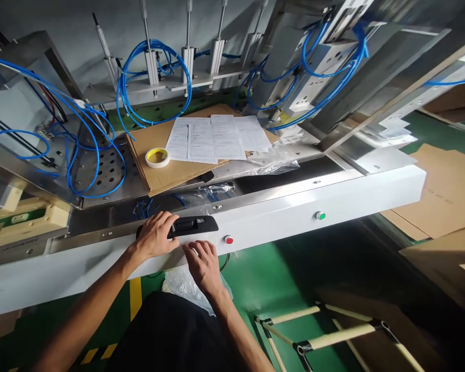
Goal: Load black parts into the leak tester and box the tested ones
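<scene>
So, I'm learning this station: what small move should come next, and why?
Perhaps bring the right hand to the right end of the black panel, to steady it: the left hand grips only its left part, and its right end looks unheld.

In the lower centre of the frame, my left fingers grip the left part of a black panel, which lies along a white beam. My right fingers curl just below the panel; I can't tell whether they touch anything. A red button sits right of them, a green one further right. Above centre, a tape roll and printed sheets rest on cardboard, with blue tubing looped at upper left.
</scene>
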Demonstrator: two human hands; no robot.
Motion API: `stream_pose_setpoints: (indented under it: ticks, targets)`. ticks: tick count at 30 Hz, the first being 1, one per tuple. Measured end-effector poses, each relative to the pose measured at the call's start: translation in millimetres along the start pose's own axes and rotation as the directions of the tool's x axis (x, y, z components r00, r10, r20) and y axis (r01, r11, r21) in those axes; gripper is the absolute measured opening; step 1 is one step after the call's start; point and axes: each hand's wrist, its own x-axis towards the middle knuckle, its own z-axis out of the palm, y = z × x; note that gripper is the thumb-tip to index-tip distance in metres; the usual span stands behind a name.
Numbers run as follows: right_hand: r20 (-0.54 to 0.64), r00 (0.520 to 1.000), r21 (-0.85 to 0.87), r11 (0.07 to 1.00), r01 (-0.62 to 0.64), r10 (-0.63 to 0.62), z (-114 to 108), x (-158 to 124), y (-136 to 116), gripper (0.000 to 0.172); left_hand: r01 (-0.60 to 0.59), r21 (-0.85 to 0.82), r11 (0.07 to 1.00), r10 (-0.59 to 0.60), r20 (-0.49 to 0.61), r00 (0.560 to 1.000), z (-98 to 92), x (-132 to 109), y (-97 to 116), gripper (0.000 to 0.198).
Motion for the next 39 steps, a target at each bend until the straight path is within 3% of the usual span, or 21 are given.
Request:
stream_pose_setpoints:
  ticks: [3,7,8,11,13,16,18,21,23,25,27,30,34,36,39]
  targets:
    - [0.022,1.000,-0.008,1.000,0.017,-0.017,-11,10,-2,0.024,-0.017,-0.028,0.999,0.016,-0.052,0.999,-7.8,-13,-3,0.060]
    - [0.047,0.997,-0.005,0.998,0.057,-0.057,-23,26,1,0.029,-0.151,-0.066,0.986,0.139,-0.156,0.978,-18.6,-52,-14,0.075]
    - [0.052,0.996,-0.001,0.998,0.068,-0.067,-26,30,2,0.030,-0.159,-0.046,0.986,0.148,-0.175,0.973,-20.1,-61,-17,0.068]
    - [0.069,0.993,-0.007,0.995,0.097,-0.096,-31,43,6,0.028,-0.137,-0.015,0.990,0.128,-0.278,0.952,-23.1,-78,-23,0.021]
    - [0.090,0.990,-0.027,0.993,0.113,-0.110,-32,52,8,0.026,-0.119,-0.038,0.992,0.099,-0.351,0.931,-25.3,-77,-27,0.007]
    - [0.138,0.985,-0.056,0.992,0.114,-0.105,-32,65,10,0.022,-0.058,-0.029,0.998,0.041,-0.409,0.912,-29.1,-67,-33,0.016]
    - [0.160,0.982,-0.064,0.992,0.110,-0.099,-30,74,9,0.020,-0.003,0.002,1.000,0.004,-0.443,0.896,-29.8,-62,-34,0.013]
    - [0.207,0.974,-0.046,0.993,0.104,-0.093,-24,85,10,0.021,0.113,0.111,0.987,-0.035,-0.544,0.839,-24.5,-60,-22,0.015]
    - [0.252,0.963,-0.028,0.994,0.102,-0.092,-20,91,13,0.020,0.120,0.194,0.974,0.015,-0.579,0.815,-16.5,-62,-7,0.023]
    - [0.286,0.953,-0.018,0.994,0.109,-0.100,-17,94,16,0.016,0.013,0.254,0.967,0.121,-0.505,0.855,-6.5,-61,9,0.031]
    - [0.305,0.946,-0.018,0.993,0.119,-0.108,-14,96,20,0.013,-0.088,0.289,0.953,0.194,-0.364,0.911,3.7,-58,17,0.041]
    - [0.325,0.938,-0.020,0.991,0.129,-0.116,-9,98,24,0.013,-0.049,0.338,0.940,0.134,-0.232,0.964,15.5,-47,12,0.055]
    - [0.327,0.938,-0.011,0.992,0.123,-0.112,-7,103,28,0.014,0.020,0.359,0.933,0.031,-0.136,0.990,21.6,-37,-6,0.057]
    - [0.306,0.947,-0.008,0.995,0.104,-0.097,-11,104,29,0.025,0.007,0.352,0.936,0.030,-0.098,0.995,21.2,-36,-11,0.054]
    - [0.199,0.979,-0.017,0.998,0.058,-0.053,-22,98,22,0.037,-0.012,0.340,0.940,0.042,-0.080,0.996,16.8,-36,-11,0.055]
